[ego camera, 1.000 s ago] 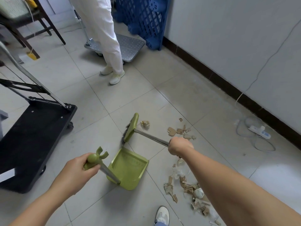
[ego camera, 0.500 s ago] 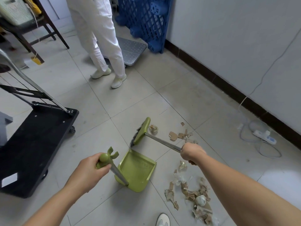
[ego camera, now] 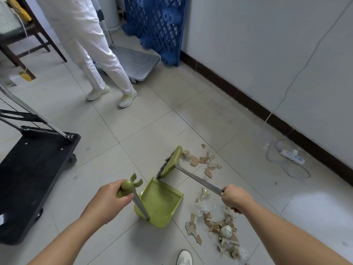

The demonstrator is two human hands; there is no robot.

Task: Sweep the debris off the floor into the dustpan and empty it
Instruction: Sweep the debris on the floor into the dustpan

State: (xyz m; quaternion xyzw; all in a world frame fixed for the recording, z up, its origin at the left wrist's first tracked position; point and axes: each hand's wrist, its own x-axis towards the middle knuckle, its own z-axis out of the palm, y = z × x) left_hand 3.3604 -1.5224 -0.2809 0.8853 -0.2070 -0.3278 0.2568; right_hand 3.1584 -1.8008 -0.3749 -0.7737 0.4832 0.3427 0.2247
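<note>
**Cart (ego camera: 28, 169):** black, far left, well apart from the work.

**Left hand (ego camera: 107, 198):** fingers are curled round the knob at the top of the dustpan (ego camera: 162, 201) handle (ego camera: 140, 205).

**Dustpan:** green plastic, sitting on the tiled floor (ego camera: 143, 131) between the two hands.
- The handle is a thin metal tube rising steeply from the pan's near edge toward the left hand.
- Judged light and stiff, and likely to slide on smooth tile unless pressed down through the handle. The knob is the proper hold.
- The mouth appears to face away from the wearer, toward the broom. The lip is not sharp enough in this view to be certain.
- No debris lies in it.

**Broom (ego camera: 171, 163):** the head sits just beyond the pan, with the bristles turned left.
- Its long axis runs from the head, far and left, down the shaft (ego camera: 198, 178) to near and right.
- Judged light, with a rigid shaft and soft bristles.

**Debris:** torn cardboard and crumpled wrap in two patches.
- A scatter (ego camera: 204, 161) lies just right of the head, on its back side.
- A heap (ego camera: 219, 226) lies near the wearer, right of the pan.
- Judged featherweight and apt to skip, so short, low strokes are advised.

**Right hand (ego camera: 236, 197):** closed round the shaft, above the heap.

**Power strip (ego camera: 292, 155):** far right by the wall, well apart.
</note>
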